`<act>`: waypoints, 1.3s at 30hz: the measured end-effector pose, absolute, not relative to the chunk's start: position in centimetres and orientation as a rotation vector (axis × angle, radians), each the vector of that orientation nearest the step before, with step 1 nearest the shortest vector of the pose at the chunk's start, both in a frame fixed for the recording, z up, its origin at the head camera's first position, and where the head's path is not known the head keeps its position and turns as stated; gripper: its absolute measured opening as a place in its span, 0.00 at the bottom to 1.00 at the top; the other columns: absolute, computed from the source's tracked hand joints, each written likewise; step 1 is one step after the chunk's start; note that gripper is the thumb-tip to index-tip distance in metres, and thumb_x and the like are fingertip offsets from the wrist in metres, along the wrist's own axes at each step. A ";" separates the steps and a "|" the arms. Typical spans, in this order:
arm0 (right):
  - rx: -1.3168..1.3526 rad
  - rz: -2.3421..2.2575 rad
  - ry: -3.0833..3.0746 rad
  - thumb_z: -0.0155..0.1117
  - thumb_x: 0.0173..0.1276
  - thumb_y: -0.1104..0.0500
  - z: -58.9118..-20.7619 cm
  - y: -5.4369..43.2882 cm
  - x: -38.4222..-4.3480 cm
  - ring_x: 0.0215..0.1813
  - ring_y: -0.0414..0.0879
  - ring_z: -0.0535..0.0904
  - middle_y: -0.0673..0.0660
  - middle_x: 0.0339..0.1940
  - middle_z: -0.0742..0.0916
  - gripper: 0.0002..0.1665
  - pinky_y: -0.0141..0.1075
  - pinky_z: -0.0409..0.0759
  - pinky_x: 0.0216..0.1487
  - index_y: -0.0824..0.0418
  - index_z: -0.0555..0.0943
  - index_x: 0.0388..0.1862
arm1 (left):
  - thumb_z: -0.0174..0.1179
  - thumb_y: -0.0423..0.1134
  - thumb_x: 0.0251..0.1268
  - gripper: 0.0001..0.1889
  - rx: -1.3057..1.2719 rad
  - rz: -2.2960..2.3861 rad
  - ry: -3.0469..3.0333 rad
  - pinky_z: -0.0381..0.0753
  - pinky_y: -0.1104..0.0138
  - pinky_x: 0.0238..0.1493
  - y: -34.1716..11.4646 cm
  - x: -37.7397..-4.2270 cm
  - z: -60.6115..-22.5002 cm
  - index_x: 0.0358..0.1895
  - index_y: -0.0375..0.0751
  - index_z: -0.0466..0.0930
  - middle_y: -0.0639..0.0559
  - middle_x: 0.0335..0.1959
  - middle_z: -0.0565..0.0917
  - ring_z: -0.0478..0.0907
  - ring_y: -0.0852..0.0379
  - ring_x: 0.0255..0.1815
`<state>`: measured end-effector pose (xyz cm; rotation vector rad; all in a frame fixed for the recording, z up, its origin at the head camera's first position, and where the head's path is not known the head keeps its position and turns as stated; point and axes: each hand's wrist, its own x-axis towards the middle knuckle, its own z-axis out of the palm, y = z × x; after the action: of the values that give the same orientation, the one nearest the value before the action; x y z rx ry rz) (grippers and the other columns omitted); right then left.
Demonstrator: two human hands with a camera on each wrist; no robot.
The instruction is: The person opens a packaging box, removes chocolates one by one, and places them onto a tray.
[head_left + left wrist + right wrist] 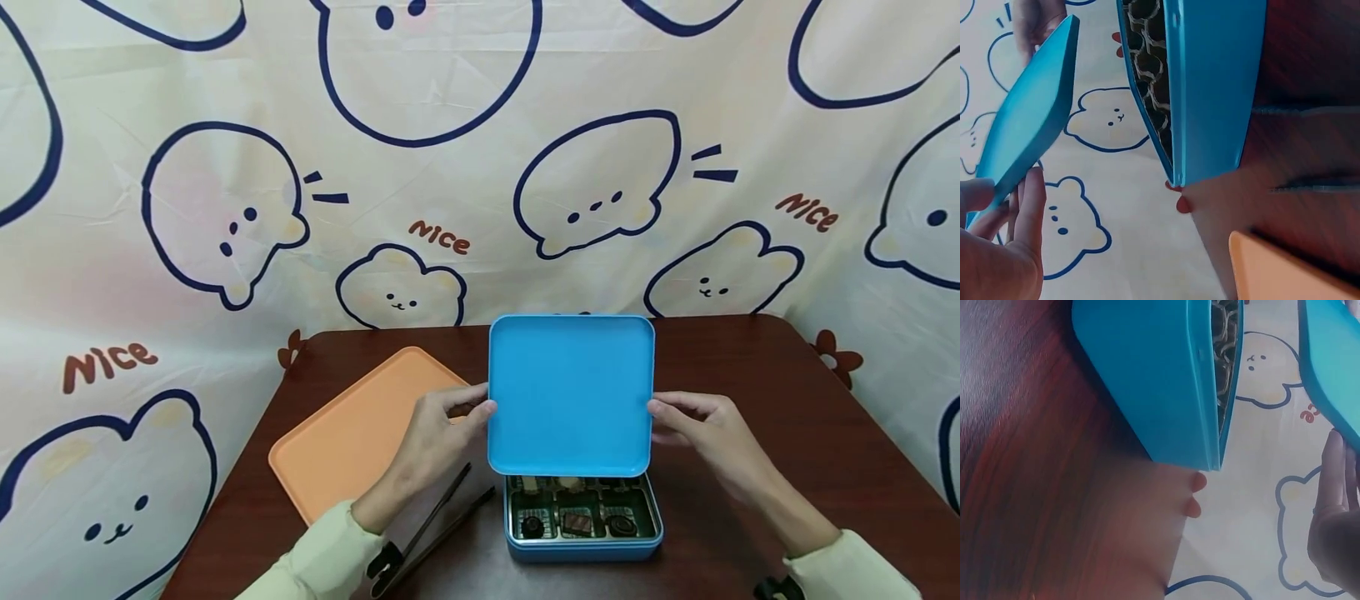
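A blue rectangular lid (pixel 572 396) is held up by both hands, tilted with its flat face toward the head camera. My left hand (pixel 429 437) pinches its left edge between thumb and fingers. Its right edge is gripped by my right hand (pixel 708 433) in the same way. Just below and behind the lid stands the blue tin box (pixel 585 550), open at the top. Inside is a divided insert with small dark pieces, like chocolates (pixel 577 523), in its compartments. The lid hides the box's rear part. In the left wrist view, the lid (pixel 1032 106) is apart from the box (pixel 1216 94).
An orange tray (pixel 360 425) lies at an angle on the left of the dark wooden table (pixel 810 417). Between it and the box lie two dark slender prongs, like tongs (pixel 442 505), near my left forearm. A cartoon-printed cloth (pixel 420 192) hangs behind the table.
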<state>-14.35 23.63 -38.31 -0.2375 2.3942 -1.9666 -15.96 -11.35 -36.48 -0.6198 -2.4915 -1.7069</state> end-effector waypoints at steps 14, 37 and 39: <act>0.143 -1.911 2.184 0.64 0.71 0.44 -38.4 23.3 -14.7 0.47 0.44 0.87 0.56 0.52 0.87 0.40 0.41 0.84 0.48 0.72 0.70 0.69 | 0.61 0.38 0.71 0.19 -0.268 -2.205 -2.566 0.85 0.53 0.41 -11.3 -16.2 -37.7 0.58 0.28 0.79 0.39 0.44 0.86 0.87 0.50 0.42; 0.098 -1.987 1.898 0.61 0.75 0.52 -38.9 24.4 -15.4 0.48 0.49 0.88 0.57 0.49 0.89 0.40 0.46 0.83 0.49 0.77 0.60 0.74 | 0.62 0.42 0.71 0.24 -0.106 -2.377 -2.589 0.86 0.59 0.43 -10.9 -16.1 -38.1 0.62 0.28 0.76 0.40 0.49 0.85 0.86 0.52 0.44; 0.103 -1.976 1.922 0.61 0.75 0.52 -38.7 24.5 -15.4 0.47 0.50 0.88 0.58 0.48 0.89 0.41 0.47 0.83 0.48 0.77 0.59 0.74 | 0.62 0.43 0.71 0.24 -0.134 -2.392 -2.587 0.86 0.58 0.43 -10.9 -16.1 -38.0 0.62 0.28 0.75 0.40 0.50 0.85 0.86 0.52 0.45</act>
<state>-15.38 24.48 -38.72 0.1027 1.9225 -1.9763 -16.13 -10.87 -38.04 -0.1339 -2.5866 -2.3916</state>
